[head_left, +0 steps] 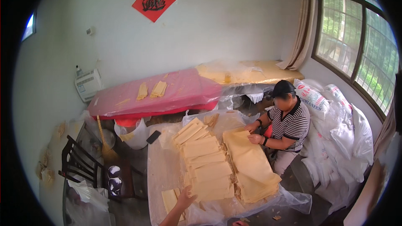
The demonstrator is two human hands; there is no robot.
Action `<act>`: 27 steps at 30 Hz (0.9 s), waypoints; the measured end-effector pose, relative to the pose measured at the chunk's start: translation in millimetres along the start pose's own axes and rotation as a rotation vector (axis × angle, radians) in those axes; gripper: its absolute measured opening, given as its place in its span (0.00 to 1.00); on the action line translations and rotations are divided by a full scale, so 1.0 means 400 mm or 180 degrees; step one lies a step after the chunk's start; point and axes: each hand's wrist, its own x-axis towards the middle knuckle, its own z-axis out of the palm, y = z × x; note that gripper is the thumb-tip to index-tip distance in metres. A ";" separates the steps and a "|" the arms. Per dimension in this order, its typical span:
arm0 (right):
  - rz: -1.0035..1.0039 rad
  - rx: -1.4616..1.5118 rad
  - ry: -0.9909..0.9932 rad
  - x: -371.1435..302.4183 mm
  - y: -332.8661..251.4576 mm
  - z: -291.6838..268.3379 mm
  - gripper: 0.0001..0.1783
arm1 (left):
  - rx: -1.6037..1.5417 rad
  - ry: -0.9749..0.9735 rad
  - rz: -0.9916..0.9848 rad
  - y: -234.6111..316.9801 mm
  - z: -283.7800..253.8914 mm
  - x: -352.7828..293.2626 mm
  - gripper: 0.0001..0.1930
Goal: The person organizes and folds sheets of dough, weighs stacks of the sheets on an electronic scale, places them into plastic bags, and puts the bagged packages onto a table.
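Note:
My left hand reaches in from the lower edge over the plastic-covered table. Its fingers look spread, with nothing visible in them. It is beside a small pile of folded thin yellow sheets and the near end of a long row of overlapping yellow sheets. To the right lies a broad stack of large, flat yellow sheets. Across that stack, a seated co-worker in a striped shirt and dark cap holds the far edge of the top sheet with both hands. My right hand is out of view.
A dark phone lies by the table's far left corner, near a white bucket. Left are a dark wooden chair and a broom. White sacks fill the right side. A pink-covered platform runs along the wall.

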 end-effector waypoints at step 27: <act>0.0204 -0.0299 -0.1720 0.531 -0.189 0.066 0.21 | 0.2581 -0.1653 0.0639 -0.166 0.251 0.609 0.27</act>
